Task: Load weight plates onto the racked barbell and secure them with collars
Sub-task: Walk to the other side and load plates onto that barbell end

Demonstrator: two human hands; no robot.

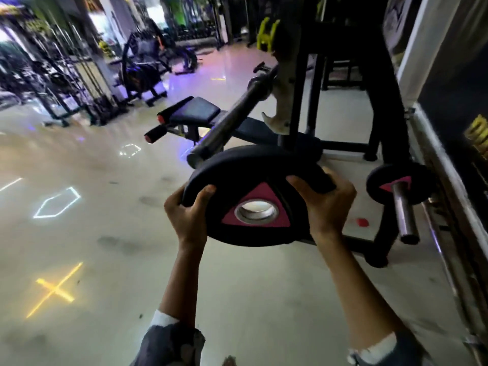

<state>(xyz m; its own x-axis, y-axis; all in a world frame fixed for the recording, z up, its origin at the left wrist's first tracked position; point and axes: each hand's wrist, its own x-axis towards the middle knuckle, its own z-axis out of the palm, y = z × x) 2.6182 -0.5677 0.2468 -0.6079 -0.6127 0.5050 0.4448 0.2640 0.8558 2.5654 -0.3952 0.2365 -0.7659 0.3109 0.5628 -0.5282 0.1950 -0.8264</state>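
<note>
Your left hand (pixel 188 217) and right hand (pixel 326 203) each have a closed grip on opposite rims of the black weight plate (pixel 253 199), fingers curled over its edge. You hold it tilted in the air, its pink triangle and steel-ringed hole facing you. The barbell (pixel 235 116) sleeve end sits just beyond the plate's top edge, racked on the stand (pixel 286 83). A smaller plate (pixel 397 184) hangs on a storage peg (pixel 404 212) to the right.

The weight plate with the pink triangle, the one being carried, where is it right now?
In the head view it sits centre frame, the weight plate gripped by the left hand and right hand, just below the near end of the racked barbell.
</note>
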